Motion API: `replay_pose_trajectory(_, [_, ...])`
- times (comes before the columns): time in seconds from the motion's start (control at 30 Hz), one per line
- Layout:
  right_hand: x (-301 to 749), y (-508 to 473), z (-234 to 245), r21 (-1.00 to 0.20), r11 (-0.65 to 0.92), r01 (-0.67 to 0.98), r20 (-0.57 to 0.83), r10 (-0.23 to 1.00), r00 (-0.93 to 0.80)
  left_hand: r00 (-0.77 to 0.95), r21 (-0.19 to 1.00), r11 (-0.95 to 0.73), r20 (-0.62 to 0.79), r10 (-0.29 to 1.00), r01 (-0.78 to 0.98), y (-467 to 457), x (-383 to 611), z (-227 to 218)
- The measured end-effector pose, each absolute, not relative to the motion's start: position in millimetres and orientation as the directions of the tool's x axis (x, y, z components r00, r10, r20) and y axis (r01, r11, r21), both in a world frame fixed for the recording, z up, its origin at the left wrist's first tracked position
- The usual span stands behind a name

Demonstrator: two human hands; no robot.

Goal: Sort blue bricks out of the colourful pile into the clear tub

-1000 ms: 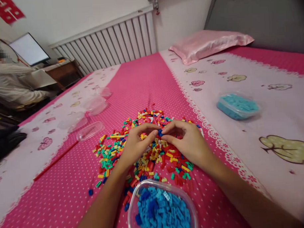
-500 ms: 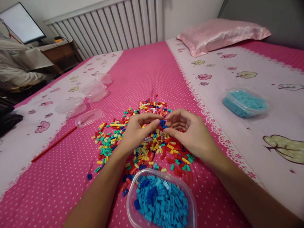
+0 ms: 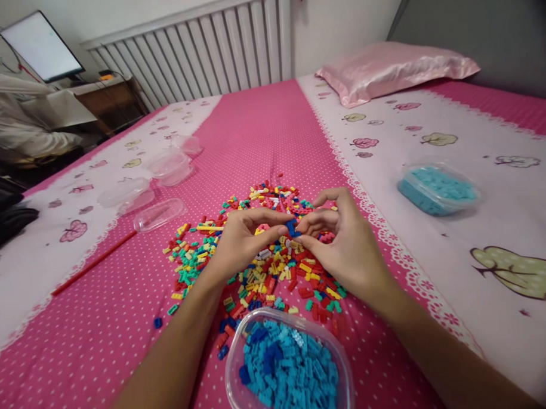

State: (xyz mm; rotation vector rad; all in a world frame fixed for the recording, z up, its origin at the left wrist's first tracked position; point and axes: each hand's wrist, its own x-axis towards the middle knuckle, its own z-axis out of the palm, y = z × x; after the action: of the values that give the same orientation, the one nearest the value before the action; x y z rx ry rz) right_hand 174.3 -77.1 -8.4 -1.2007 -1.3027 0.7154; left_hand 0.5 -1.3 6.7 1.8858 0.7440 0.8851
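Note:
A heap of small coloured bricks [image 3: 252, 253] in red, yellow, green and blue lies on the pink dotted bedspread [image 3: 261, 133]. Above the heap my left hand [image 3: 241, 241] and my right hand [image 3: 346, 243] meet fingertip to fingertip, both pinched on a small dark blue brick [image 3: 292, 227]. In front of my arms stands a clear plastic tub [image 3: 290, 371] filled with blue bricks.
A second clear tub of light blue bricks [image 3: 437, 190] sits on the right. Several empty clear tubs and lids [image 3: 158, 178] lie at the left, beside a red stick [image 3: 93, 262]. A pink pillow [image 3: 393, 69] lies at the back. Another person [image 3: 19, 127] sits far left by a monitor.
Both hands have lifted slightly with the blue brick between the fingertips, and my right hand's fingers have spread a little. The view has shifted a bit.

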Motion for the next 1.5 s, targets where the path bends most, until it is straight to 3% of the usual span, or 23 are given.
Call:
replay_pose_trajectory(0.33, [164.0, -86.9, -7.5, -0.746, 0.351, 0.566, 0.542, 0.814, 0.209, 0.567, 0.903, -0.423, 0.309, 0.764, 0.078, 2.2, -3.0, 4.9])
replay_pose_trajectory(0.57, [165.4, -88.8, -7.3, -0.664, 0.406, 0.629, 0.622, 0.766, 0.162, 0.567, 0.935, -0.355, 0.291, 0.77, 0.002, 1.4, -2.6, 2.9])
replay_pose_trajectory(0.87, [166.5, -85.4, -9.0, -0.692, 0.374, 0.617, 0.579, 0.799, 0.165, 0.617, 0.9, -0.434, 0.356, 0.701, -0.026, 5.8, -1.1, -5.3])
replay_pose_trajectory(1.17, [165.3, -85.9, -9.0, -0.722, 0.333, 0.606, 0.539, 0.82, 0.191, 0.608, 0.862, -0.501, 0.355, 0.71, 0.081, 1.6, 1.1, -0.2])
replay_pose_trajectory(1.37, [187.8, -73.7, -7.2, -0.77, 0.332, 0.545, 0.423, 0.905, 0.045, 0.636, 0.837, -0.522, 0.314, 0.705, 0.165, 5.2, -5.9, 4.4])
replay_pose_trajectory(1.5, [214.1, -62.2, -10.4, -0.811, 0.291, 0.508, 0.394, 0.913, 0.106, 0.615, 0.812, -0.553, 0.343, 0.711, 0.187, 9.5, -10.4, 11.0])
